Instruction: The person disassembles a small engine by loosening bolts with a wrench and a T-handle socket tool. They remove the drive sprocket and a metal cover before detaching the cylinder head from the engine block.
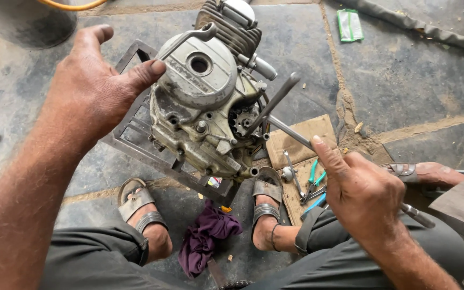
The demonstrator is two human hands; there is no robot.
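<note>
A grimy grey motorcycle engine (205, 102) sits on a metal frame stand (135, 134) on the stone floor. My left hand (89, 86) hovers open beside the engine's round side cover, thumb nearly touching it. My right hand (361, 193) grips a long metal T-handle wrench (288, 129), whose far end reaches the sprocket (240, 119) area of the engine.
A wooden board (318, 131) right of the engine carries pliers with teal handles (313, 180) and other small tools. A purple rag (208, 233) lies between my sandalled feet. Another person's sandalled foot (425, 173) is at right. A green packet (349, 24) lies far back.
</note>
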